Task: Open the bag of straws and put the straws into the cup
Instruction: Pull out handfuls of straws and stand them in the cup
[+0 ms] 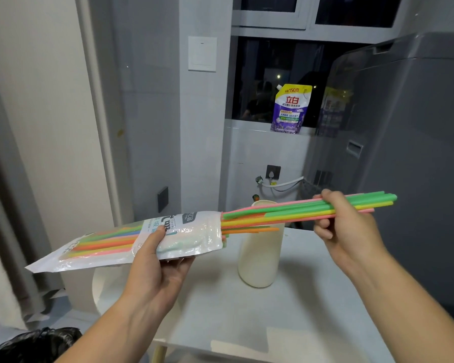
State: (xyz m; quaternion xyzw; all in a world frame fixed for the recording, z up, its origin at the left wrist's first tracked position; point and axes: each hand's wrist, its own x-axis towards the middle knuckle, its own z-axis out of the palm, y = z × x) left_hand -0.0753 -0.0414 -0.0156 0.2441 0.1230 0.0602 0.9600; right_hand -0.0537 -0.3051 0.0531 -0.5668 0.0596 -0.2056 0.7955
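A clear and white plastic bag of straws [189, 235] lies almost level in the air, its open mouth facing right. My left hand [155, 265] grips it from below near the middle. Several coloured straws [286, 212], pink, green, yellow and orange, stick out of the mouth to the right, partly drawn out. My right hand [346, 226] pinches the bundle near its far ends. A tall cream cup [260, 258] stands upright on the white table [286, 323] just behind and below the straws; the straws pass over its rim.
A grey washing machine [404, 153] stands close on the right. A purple detergent pouch [291, 108] sits on the window ledge behind. A black rubbish bag [32, 344] lies at the lower left, and a curtain hangs along the left edge.
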